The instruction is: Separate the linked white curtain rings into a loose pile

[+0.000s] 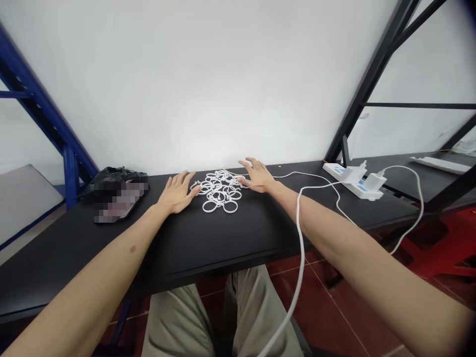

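Note:
A loose pile of white plastic rings [219, 192], several of them joined in pairs, lies on the black table [223, 238]. At the pile's left side is my left hand [177, 192], open with its fingers spread and its thumb reaching the nearest ring. My right hand [258, 176] is at the right side, fingers also spread, its thumb over the rings' edge. Neither hand grips anything. What the rings belong to I cannot make out.
On the left lie a black plastic bag [111, 174] and a partly blurred flat object [121, 201]. A white power strip [353, 181] with plugged-in chargers stands right. A white cable [300, 248] crosses in front of my right forearm. Behind the table rises a white wall [223, 89].

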{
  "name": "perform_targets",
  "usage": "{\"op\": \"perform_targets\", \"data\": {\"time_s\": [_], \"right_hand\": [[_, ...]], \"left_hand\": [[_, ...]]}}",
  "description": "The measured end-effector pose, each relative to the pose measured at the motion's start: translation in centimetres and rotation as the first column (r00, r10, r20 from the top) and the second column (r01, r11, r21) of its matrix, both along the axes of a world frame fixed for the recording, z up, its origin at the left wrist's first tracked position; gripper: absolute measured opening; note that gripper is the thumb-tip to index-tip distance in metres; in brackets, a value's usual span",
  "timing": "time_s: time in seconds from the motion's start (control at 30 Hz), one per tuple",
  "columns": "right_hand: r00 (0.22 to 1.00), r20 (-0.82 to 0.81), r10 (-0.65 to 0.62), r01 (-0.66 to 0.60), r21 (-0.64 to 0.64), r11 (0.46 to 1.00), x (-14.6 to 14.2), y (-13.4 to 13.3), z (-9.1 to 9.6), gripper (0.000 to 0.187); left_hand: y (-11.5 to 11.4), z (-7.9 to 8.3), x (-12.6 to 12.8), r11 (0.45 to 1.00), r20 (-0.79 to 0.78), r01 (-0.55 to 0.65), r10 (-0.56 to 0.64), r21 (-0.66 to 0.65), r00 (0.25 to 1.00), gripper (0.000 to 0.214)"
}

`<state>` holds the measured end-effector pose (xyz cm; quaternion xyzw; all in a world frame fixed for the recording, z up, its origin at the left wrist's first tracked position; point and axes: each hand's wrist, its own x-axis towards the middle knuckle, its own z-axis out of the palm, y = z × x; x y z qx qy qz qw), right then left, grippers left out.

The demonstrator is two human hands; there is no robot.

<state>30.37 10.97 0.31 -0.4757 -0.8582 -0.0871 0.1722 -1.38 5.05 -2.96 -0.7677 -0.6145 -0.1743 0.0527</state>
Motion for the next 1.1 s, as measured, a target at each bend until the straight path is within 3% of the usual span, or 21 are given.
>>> {"op": "perform_targets", "data": {"time_s": [0.33, 0.57, 0.73, 1.1], "right_hand": [[0.992, 0.092, -0.090, 0.082, 0.089, 0.993, -1.2, -0.1, 1.3, 0.084], [0.986, 0.114, -0.117, 0.100, 0.149, 0.984, -2.7, 0.5, 1.6, 0.061], [0.977, 0.120, -0.176, 0.159, 0.141, 0.977, -3.8, 0.8, 2.1, 0.051], [0.936, 0.142, -0.323, 0.313, 0.086, 0.946, -6.7, 1.7, 2.4, 0.057]], "left_hand": [[-0.4, 1.2, 0.7, 0.996, -0.146, -0.088, 0.091, 0.028, 0.985, 0.071], [-0.7, 1.8, 0.5, 0.978, -0.182, -0.170, 0.191, 0.122, 0.965, 0.064], [-0.8, 2.1, 0.4, 0.972, -0.186, -0.200, 0.221, 0.125, 0.957, 0.053], [-0.1, 2.6, 1.2, 0.931, -0.136, -0.357, 0.365, 0.083, 0.921, 0.048]]}}
